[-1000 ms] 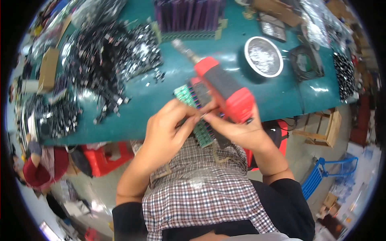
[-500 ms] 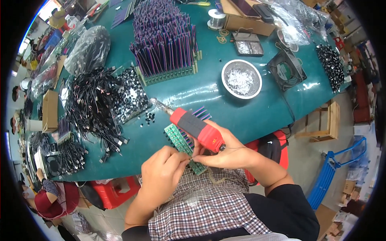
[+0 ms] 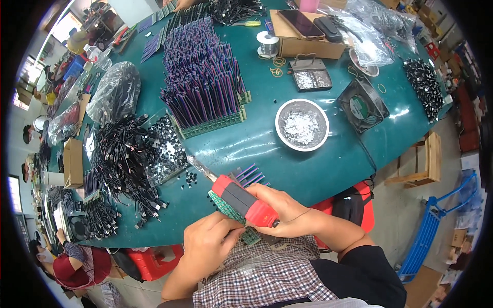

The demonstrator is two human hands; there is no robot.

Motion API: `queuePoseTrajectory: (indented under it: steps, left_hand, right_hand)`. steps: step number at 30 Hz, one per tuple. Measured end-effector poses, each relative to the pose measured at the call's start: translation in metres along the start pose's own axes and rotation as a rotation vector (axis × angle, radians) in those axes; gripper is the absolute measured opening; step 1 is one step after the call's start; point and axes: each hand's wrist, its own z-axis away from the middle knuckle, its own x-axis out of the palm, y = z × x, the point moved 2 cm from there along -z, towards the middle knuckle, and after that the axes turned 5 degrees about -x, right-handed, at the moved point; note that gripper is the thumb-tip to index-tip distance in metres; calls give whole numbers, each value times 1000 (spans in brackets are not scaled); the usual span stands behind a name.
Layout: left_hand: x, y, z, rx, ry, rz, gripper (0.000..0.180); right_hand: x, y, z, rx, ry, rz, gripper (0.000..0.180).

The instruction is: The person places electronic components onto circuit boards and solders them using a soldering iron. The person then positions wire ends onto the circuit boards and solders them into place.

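Observation:
A red and black soldering iron [image 3: 239,199] lies in the grip of my right hand [image 3: 290,208]. Its metal tip points up and left over the table. Under the iron is a green circuit board strip [image 3: 222,205], with purple and black wires [image 3: 252,176] sticking out on its far side. My left hand [image 3: 209,238] is closed, thumb and fingers pinched together at the board's near left edge. Whatever is in that pinch is too small to make out. The iron's handle hides part of the board and my right fingertips.
Beyond my hands stand a dense block of wired boards [image 3: 203,82] and a bowl of silvery bits [image 3: 302,124]. A small fan [image 3: 363,105] sits to its right. Black cables [image 3: 123,164] and loose connectors [image 3: 167,149] lie left. Another person [image 3: 77,262] sits at far left.
The view has tilted, so the table sits lower in it. My right hand and the iron have come down slightly over the board, covering more of it. My left hand stays pinched at the board.

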Motion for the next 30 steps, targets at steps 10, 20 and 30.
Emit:
queuePoseTrajectory:
  steps: [10,20,30]
  left_hand:
    - [-16,-18,1,-97,-32,-49,11]
    - [8,-75,14,-417,219,306,6]
    - [13,-72,9,-343,248,391,7]
  right_hand:
    - [-4,8,1,170,224,-139,51]
    - [19,6,-2,95,315,-250,41]
    - [31,-3,-13,125,75,-166,59]
